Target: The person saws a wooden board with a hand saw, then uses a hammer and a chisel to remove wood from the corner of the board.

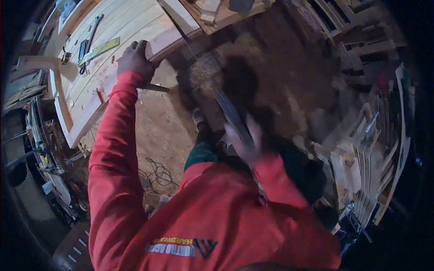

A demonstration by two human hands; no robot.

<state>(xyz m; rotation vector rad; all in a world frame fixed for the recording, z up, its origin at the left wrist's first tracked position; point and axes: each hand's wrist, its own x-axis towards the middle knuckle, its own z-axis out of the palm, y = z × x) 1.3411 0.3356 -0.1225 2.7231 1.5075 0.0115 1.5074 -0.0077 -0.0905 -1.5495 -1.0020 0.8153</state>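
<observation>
My left hand (136,63) is closed over the near edge of a pale wooden panel (156,28), fingers bent on the wood. My right hand (246,137), smeared by motion, is wrapped round the lower end of a long, narrow, dark tool that looks like a handsaw (229,108). Its thin blade runs up and away to the panel's corner, beside a wooden edge strip (174,39). The tool's handle is mostly hidden by my hand. On the panel lie a yellow ruler (100,50) and a wrench-like metal tool (94,31).
Wood offcuts (210,9) lie at the top. Stacked boards (359,180) stand at the right, with more timber (361,45) behind. A coiled dark cord (158,174) lies on the brown floor (289,67). Tools and scraps (49,158) crowd the left side.
</observation>
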